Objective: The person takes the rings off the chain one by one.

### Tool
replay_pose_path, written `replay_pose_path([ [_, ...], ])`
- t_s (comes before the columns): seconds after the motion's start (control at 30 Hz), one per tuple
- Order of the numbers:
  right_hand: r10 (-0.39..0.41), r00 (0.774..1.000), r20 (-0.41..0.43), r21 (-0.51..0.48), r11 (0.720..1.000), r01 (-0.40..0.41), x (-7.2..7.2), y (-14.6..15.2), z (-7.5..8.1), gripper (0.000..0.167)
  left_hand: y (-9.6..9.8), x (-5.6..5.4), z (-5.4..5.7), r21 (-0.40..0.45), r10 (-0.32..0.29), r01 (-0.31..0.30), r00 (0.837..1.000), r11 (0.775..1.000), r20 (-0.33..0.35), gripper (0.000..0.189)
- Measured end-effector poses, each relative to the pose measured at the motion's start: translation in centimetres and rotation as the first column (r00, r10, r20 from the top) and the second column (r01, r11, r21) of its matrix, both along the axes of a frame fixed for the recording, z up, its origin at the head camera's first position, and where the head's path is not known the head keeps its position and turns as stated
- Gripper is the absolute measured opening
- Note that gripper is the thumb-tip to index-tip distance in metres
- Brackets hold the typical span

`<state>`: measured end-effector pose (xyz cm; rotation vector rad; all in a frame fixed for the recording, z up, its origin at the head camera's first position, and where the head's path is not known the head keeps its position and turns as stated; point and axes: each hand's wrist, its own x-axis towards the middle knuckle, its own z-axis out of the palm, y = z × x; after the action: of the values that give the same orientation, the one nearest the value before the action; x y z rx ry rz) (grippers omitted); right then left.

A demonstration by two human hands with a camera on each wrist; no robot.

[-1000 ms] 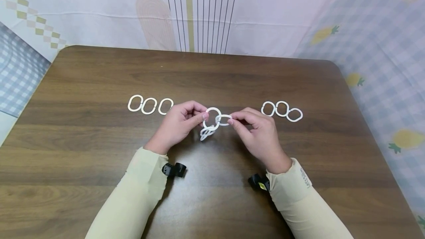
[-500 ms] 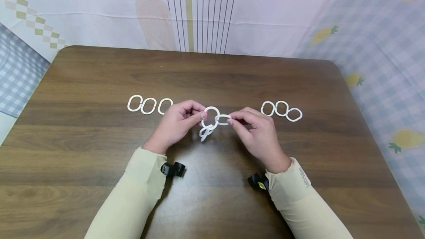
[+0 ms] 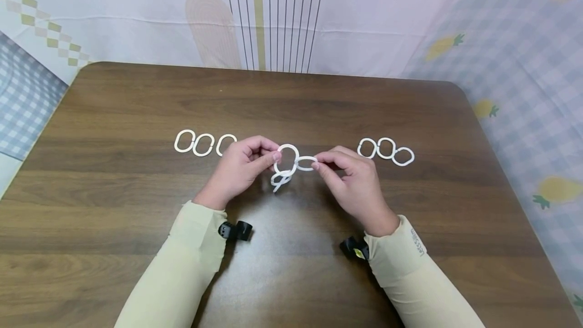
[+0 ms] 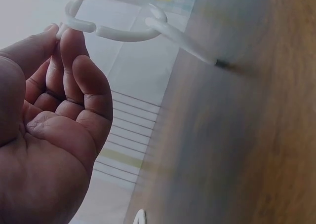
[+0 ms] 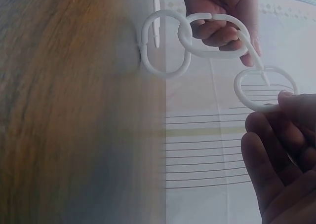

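My left hand pinches a white oval plastic chain link between thumb and fingertips. Linked with it is a second white link, pinched by the thumb and forefinger of my right hand. From the left-held link dangle two more joined links above the table; in the right wrist view the lowest link hangs at the far end of this short chain. Each link has a narrow slit in its side, plainest in the left wrist view on a hanging link.
On the brown wooden table, three loose white links lie left of the hands, one partly behind the left hand. Three more links lie at the right, beyond the right hand. A patterned curtain stands behind the table's far edge.
The left hand has drifted slightly left with its link, and the dangling links have turned a little. Now the right-held link overlaps the left-held one less. The right hand is almost still.
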<state>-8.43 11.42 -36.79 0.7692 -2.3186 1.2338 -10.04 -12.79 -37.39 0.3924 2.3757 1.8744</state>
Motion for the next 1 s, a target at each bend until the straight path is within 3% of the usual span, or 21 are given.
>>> replay_pose_path([
  [0.13,-0.019,1.000,0.008,0.000,1.000,0.019,-0.1,0.1,0.1,0.010,-0.6,-0.2,0.0,0.009,0.023,-0.023,1.000,1.000,-0.014,0.013],
  [0.43,-0.073,0.997,0.007,-0.036,0.997,0.073,-0.4,0.7,0.4,0.008,-0.7,-0.4,-0.2,0.026,0.008,-0.008,1.000,1.000,-0.001,0.015],
  [0.7,-0.112,0.990,0.084,-0.097,0.988,0.120,-0.8,1.7,0.7,0.007,-0.8,-0.2,-0.1,0.008,0.004,-0.004,1.000,1.000,0.025,0.016],
  [1.0,-0.170,0.976,0.133,-0.038,0.984,0.177,-1.4,2.7,0.4,0.008,-0.7,-0.3,-0.2,0.004,0.005,-0.005,1.000,1.000,0.026,0.016],
])
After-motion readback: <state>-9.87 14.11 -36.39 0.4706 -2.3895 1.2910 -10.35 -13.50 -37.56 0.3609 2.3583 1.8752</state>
